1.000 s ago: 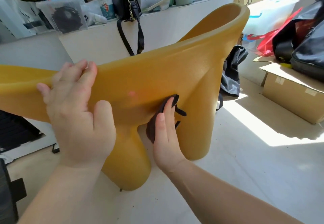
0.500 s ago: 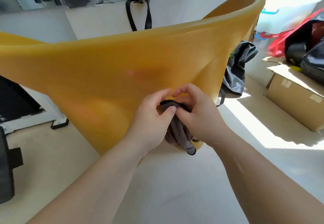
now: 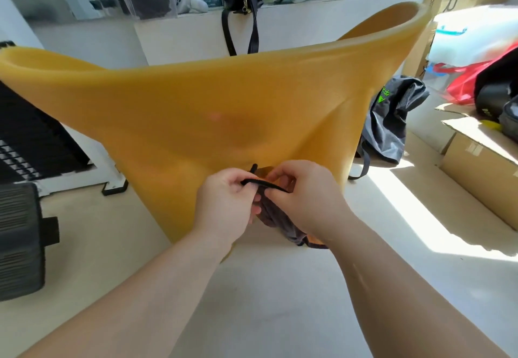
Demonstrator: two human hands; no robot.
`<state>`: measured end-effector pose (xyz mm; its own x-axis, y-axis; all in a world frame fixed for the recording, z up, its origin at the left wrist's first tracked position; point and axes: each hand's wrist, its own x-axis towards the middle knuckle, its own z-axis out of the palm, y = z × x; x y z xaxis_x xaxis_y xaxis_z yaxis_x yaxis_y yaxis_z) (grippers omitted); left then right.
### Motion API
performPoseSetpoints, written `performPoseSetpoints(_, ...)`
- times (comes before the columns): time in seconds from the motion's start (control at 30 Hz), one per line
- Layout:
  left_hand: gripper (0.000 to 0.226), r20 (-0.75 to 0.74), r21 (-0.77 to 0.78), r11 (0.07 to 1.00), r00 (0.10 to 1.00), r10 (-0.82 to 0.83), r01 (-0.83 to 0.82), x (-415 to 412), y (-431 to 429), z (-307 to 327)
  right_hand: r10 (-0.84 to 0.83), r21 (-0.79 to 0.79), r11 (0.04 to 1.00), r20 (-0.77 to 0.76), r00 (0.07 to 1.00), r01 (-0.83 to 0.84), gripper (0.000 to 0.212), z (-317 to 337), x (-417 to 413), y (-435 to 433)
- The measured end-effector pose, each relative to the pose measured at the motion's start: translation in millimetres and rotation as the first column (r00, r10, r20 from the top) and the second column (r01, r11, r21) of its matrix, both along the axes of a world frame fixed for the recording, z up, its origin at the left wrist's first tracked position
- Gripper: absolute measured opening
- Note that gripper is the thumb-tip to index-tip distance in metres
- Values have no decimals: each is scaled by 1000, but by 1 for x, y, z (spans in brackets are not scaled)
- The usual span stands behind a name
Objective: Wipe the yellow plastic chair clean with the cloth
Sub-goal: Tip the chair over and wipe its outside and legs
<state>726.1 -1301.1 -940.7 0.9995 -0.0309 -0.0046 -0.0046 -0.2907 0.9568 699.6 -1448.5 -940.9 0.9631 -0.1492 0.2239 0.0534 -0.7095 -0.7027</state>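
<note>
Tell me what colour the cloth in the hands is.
The cloth is dark grey with a black edge; head view shows it.

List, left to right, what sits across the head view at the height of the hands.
black ribbed unit → left hand → cloth → right hand → dark bag → cardboard box. The yellow chair spans behind most of these, so it is left out.
</note>
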Motion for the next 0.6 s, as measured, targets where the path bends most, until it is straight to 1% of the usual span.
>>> performPoseSetpoints(0.07, 23, -143, -245, 967, 989, 41, -75, -3, 8, 10, 54, 32, 998, 4, 999, -54, 15, -6, 0, 18)
performPoseSetpoints(0.1, 23, -176, -315, 943, 983, 54, -108, -3, 14, 15, 97, 35, 995, 3, 995, -97, 12, -9, -1, 28)
performPoseSetpoints(0.13, 21, -180, -316, 940, 981, 73, -128, -1, 22, 18, 153, 57, 987, 2, 988, -153, 8, -12, -1, 36)
performPoseSetpoints(0.17, 17, -158, -258, 958, 983, 90, -128, 0, 30, 18, 211, 111, 971, 2, 978, -210, 10, -15, -2, 44)
performPoseSetpoints(0.2, 14, -125, -173, 979, 988, 88, -109, 2, 38, 17, 242, 204, 950, -6, 970, -235, 17, -18, -2, 50)
performPoseSetpoints(0.23, 15, -94, -75, 995, 994, 54, -62, 5, 45, 17, 232, 313, 925, -18, 973, -215, 22, -20, -2, 54)
performPoseSetpoints(0.27, 20, -60, 42, 999, 998, -9, 12, 6, 51, 18, 180, 399, 904, -25, 983, -155, 22, -23, -1, 57)
performPoseSetpoints(0.3, 24, -16, 173, 980, 995, -96, 98, 8, 57, 20, 97, 458, 886, -21, 995, -77, 19, -25, 0, 61)
performPoseSetpoints(0.33, 26, 30, 309, 935, 980, -195, 176, 9, 61, 24, -2, 488, 873, -14, 1000, 9, 15, -28, 0, 64)
performPoseSetpoints(0.37, 27, 73, 432, 871, 953, -293, 235, 10, 63, 30, -91, 525, 847, -15, 996, 85, 13, -32, 0, 69)
performPoseSetpoints(0.4, 27, 115, 545, 794, 915, -387, 268, 10, 65, 37, -146, 581, 803, -29, 989, 135, 11, -36, 0, 76)
performPoseSetpoints(0.43, 27, 155, 640, 718, 869, -470, 274, 10, 66, 44, -162, 631, 760, -53, 985, 159, 10, -38, 0, 83)
performPoseSetpoints(0.47, 28, 190, 712, 651, 822, -537, 261, 10, 67, 51, -151, 664, 731, -70, 986, 159, 17, -40, -2, 91)
performPoseSetpoints(0.5, 29, 215, 754, 610, 786, -580, 243, 10, 67, 56, -134, 684, 713, -86, 987, 156, 26, -43, -2, 100)
performPoseSetpoints(0.53, 30, 234, 772, 593, 764, -601, 229, 11, 68, 60, -118, 705, 692, -99, 988, 154, 33, -45, -3, 109)
performPoseSetpoints(0.57, 31, 250, 776, 592, 755, -606, 218, 12, 69, 62, -106, 735, 663, -98, 990, 144, 33, -45, -5, 117)
performPoseSetpoints(0.6, 32, 265, 774, 598, 750, -606, 209, 13, 70, 64, -99, 758, 641, -79, 992, 125, 26, -46, -6, 126)
